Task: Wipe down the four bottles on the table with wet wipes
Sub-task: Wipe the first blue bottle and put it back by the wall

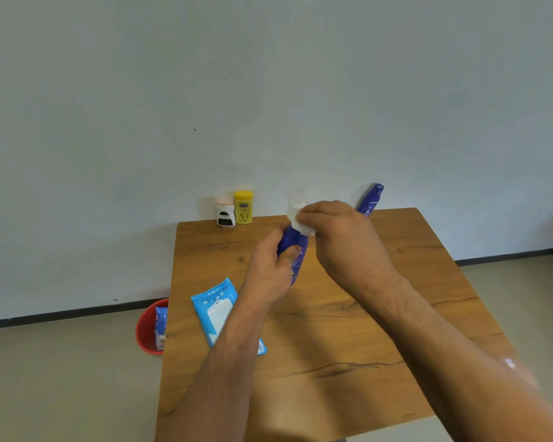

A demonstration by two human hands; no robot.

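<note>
My left hand (270, 272) grips a dark blue bottle (292, 242) by its lower body and holds it tilted above the table (396, 314). My right hand (339, 234) presses a white wet wipe (297, 215) around the bottle's top, which the wipe hides. A second dark blue bottle (370, 199) stands at the table's far edge, partly behind my right hand. A yellow bottle (244, 207) and a white bottle with a pink cap (225, 212) stand side by side at the far left corner.
A light blue pack of wet wipes (216, 309) lies flat near the table's left edge, partly under my left forearm. On the floor left of the table sits a red bin (146, 330) holding a blue packet. A pale wall rises right behind the table.
</note>
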